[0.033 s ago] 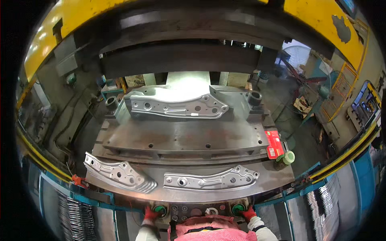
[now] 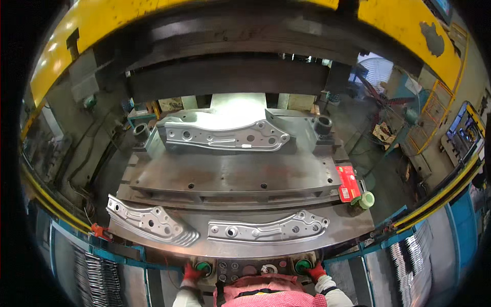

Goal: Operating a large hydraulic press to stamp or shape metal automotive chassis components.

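My left hand (image 2: 192,273), in a red glove, rests at the left green push button (image 2: 203,268) on the control panel. On the other side my right hand (image 2: 316,271), gloved alike, lies against the right green push button (image 2: 303,266). Both hands hold nothing; their fingers show small, with gaps between them. Beyond them, a stamped metal bracket (image 2: 268,228) lies on the front ledge, right of a nested stack of similar brackets (image 2: 153,221). Another long stamped bracket (image 2: 225,136) sits on the lower die in the press.
The dark upper die block (image 2: 230,77) hangs over the lower die plate (image 2: 230,171). Guide posts (image 2: 322,124) stand at its sides. At the right edge are a red box (image 2: 347,184) and a pale green cup (image 2: 366,200). Racked metal parts (image 2: 97,273) flank me.
The dark upper die block appears slightly lower than before. My hands and the brackets keep their places.
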`<move>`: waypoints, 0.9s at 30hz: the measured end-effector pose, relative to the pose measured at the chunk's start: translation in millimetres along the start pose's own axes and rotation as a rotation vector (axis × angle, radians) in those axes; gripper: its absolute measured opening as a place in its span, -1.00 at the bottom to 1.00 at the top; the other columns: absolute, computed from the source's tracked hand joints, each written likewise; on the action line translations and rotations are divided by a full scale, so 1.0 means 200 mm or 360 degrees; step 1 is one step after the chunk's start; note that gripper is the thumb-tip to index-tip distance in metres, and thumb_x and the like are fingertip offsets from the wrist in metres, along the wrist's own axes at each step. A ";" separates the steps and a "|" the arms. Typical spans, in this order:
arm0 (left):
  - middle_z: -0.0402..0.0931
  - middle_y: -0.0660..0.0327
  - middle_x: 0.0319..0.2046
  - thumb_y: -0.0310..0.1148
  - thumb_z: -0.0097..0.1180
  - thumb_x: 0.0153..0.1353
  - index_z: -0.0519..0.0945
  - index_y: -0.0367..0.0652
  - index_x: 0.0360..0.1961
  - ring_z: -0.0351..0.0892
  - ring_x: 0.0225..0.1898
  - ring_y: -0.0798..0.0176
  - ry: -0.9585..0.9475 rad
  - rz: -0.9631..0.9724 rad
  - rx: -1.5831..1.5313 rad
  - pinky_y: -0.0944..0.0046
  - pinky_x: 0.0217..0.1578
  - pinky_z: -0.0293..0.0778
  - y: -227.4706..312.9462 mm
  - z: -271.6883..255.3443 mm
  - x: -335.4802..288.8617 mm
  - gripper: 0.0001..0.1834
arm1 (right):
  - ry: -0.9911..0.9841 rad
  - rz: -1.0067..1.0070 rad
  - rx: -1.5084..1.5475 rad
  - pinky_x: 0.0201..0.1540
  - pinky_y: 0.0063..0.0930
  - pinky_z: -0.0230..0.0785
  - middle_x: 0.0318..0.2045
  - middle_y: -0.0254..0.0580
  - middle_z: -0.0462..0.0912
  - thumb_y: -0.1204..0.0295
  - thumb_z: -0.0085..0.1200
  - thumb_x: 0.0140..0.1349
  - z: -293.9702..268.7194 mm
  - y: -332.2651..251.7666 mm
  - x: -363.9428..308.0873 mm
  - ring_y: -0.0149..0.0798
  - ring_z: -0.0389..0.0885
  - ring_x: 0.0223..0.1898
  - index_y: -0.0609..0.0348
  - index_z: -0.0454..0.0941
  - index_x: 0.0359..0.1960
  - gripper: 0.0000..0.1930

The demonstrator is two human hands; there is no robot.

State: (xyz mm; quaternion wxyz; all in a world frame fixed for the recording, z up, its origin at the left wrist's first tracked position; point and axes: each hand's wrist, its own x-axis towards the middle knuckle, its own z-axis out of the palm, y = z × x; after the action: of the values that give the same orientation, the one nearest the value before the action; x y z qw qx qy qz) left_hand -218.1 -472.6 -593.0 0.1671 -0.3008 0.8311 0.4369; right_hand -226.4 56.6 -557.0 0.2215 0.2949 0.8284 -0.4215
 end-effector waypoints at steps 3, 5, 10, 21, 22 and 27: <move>-0.12 -0.17 0.26 0.07 0.47 -0.56 -0.09 -0.31 0.26 -0.12 0.30 -0.07 0.0052 -0.0044 -0.0060 0.16 0.25 0.01 -0.08 0.02 0.03 0.39 | 0.0063 -0.0028 -0.0061 0.19 -0.35 0.12 0.17 0.12 0.24 0.03 0.38 -0.34 0.04 0.06 0.05 -0.03 0.22 0.21 0.26 -0.06 0.26 0.15; -0.10 -0.17 0.26 0.07 0.48 -0.56 -0.10 -0.30 0.27 -0.10 0.30 -0.07 0.0067 -0.0038 -0.0027 0.15 0.25 0.03 -0.07 0.02 0.03 0.40 | 0.0052 -0.0001 -0.0039 0.19 -0.36 0.13 0.17 0.13 0.24 0.03 0.38 -0.33 0.03 0.04 0.04 -0.05 0.23 0.20 0.28 -0.07 0.26 0.15; 0.00 -0.14 0.23 0.08 0.50 -0.64 -0.12 -0.34 0.27 0.00 0.27 -0.05 0.0113 -0.0067 0.0081 0.13 0.21 0.11 -0.09 0.03 0.05 0.47 | 0.0049 -0.0053 -0.0072 0.18 -0.41 0.15 0.15 0.18 0.25 0.01 0.35 -0.30 0.07 0.15 0.14 -0.06 0.26 0.19 0.37 -0.13 0.25 0.17; -0.07 -0.16 0.26 0.01 0.51 -0.58 -0.14 -0.34 0.27 -0.12 0.31 -0.05 0.0008 -0.0046 -0.0053 0.14 0.25 0.01 -0.13 0.03 0.11 0.44 | 0.0060 -0.0110 -0.0084 0.17 -0.39 0.17 0.15 0.22 0.24 0.00 0.37 -0.30 0.12 0.29 0.29 -0.02 0.26 0.18 0.40 -0.19 0.25 0.21; -0.07 -0.15 0.26 0.01 0.51 -0.56 -0.15 -0.34 0.27 -0.12 0.31 -0.05 0.0007 -0.0016 -0.0072 0.14 0.25 0.00 -0.17 0.02 0.12 0.43 | 0.0046 -0.0095 -0.0132 0.18 -0.39 0.15 0.15 0.21 0.24 0.00 0.37 -0.30 0.12 0.29 0.28 -0.04 0.25 0.19 0.40 -0.19 0.25 0.21; -0.07 -0.10 0.27 -0.04 0.48 -0.41 -0.17 -0.37 0.27 -0.12 0.31 0.00 -0.0014 0.0193 -0.0356 0.16 0.26 -0.05 -0.15 0.03 0.06 0.34 | 0.0043 -0.0037 0.0018 0.21 -0.38 0.07 0.18 0.15 0.21 -0.03 0.32 -0.22 0.09 0.33 0.29 -0.10 0.19 0.22 0.33 -0.20 0.28 0.17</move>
State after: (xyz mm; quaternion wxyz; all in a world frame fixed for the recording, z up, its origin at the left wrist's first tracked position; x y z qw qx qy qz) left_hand -208.0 -484.9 -620.7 0.1094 -0.2649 0.7932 0.5373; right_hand -221.0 91.0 -639.5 0.2036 0.2921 0.8324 -0.4247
